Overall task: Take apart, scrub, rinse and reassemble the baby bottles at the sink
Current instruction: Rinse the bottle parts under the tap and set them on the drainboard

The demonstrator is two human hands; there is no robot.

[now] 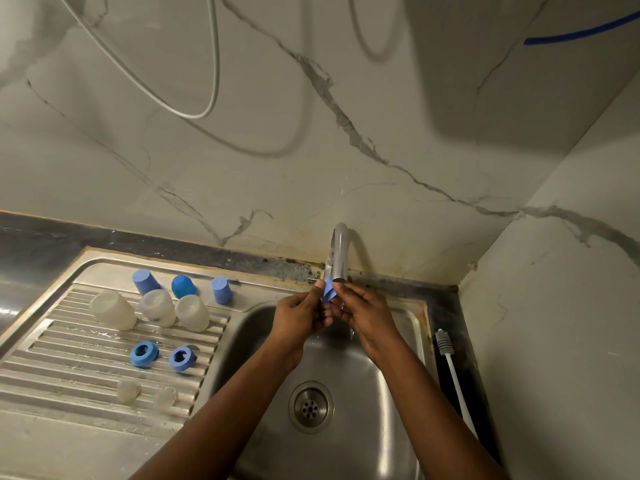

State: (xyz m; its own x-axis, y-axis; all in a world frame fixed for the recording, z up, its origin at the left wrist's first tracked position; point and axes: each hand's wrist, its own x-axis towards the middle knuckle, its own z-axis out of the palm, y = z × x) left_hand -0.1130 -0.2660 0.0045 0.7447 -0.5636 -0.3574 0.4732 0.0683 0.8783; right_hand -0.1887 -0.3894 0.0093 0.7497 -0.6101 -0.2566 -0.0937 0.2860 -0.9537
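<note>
Marble-look wall [311,150] is taking up most of the view, with a grey hose [214,64] looping across it and a blue tube [581,31] poking in top right. Below that, the steel sink [388,375] is sitting in the corner, drain [311,407] in the middle, and the ribbed drainboard [69,368] is running off to the left against a dark counter [34,237].

Both arms are reaching in over the basin. The left hand [298,317] and right hand [363,313] are meeting right under the tap [339,251] spout, fingertips curled in and pinching a small blue piece [327,292] between them, left thumb on one side, right fingers on the other. It's sitting at the top of both hands, just about touching the spout. A bit of water is showing below the right hand, but I can't tell if the tap is properly running.

A brush [450,368] is lying along the sink's right edge, bristles toward the wall.

On the drainboard, three clear bottles [112,310] [157,308] [192,312] are standing upside down in a row, with three blue caps [145,281] [183,286] [221,289] just behind them. Nearer, two blue rings [143,354] [181,358] are lying side by side, and two clear nipples [128,390] [165,398] are sitting nearest of all. All of that is well apart from the hands.
</note>
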